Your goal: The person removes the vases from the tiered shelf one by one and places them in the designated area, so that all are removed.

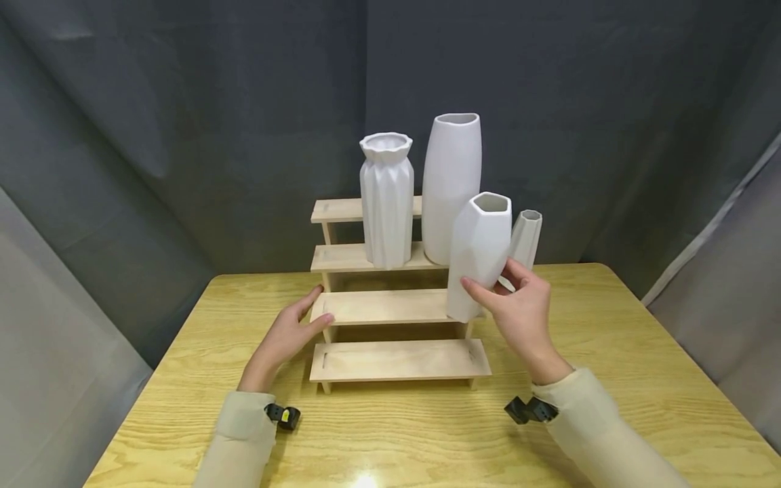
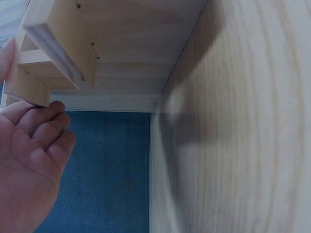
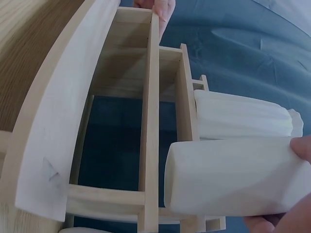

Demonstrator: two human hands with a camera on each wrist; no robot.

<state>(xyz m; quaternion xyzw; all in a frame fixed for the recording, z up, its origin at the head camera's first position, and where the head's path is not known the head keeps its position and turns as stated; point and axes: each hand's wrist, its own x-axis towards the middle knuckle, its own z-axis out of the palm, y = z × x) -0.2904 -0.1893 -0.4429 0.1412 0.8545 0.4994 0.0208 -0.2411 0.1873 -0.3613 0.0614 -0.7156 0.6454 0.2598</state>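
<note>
A four-step wooden riser [image 1: 390,359] stands on the table. My right hand [image 1: 502,290] grips a white faceted vase [image 1: 478,251], which leans slightly with its base at the right end of the second step. The right wrist view shows this faceted vase [image 3: 233,177] from below, with fingertips [image 3: 303,145] on its side. My left hand [image 1: 308,315] lies with straight fingers against the left end of the second step. In the left wrist view, the left hand [image 2: 31,155] lies beside the step ends [image 2: 53,48]. A fluted vase [image 1: 386,203] and a tall smooth vase [image 1: 451,183] stand on the third step.
A small narrow faceted vase [image 1: 526,237] stands behind my right hand, its base hidden. The yellow wooden table [image 1: 610,352] stretches to both sides of the riser. Grey curtains [image 1: 183,135] hang all round. The bottom step carries nothing.
</note>
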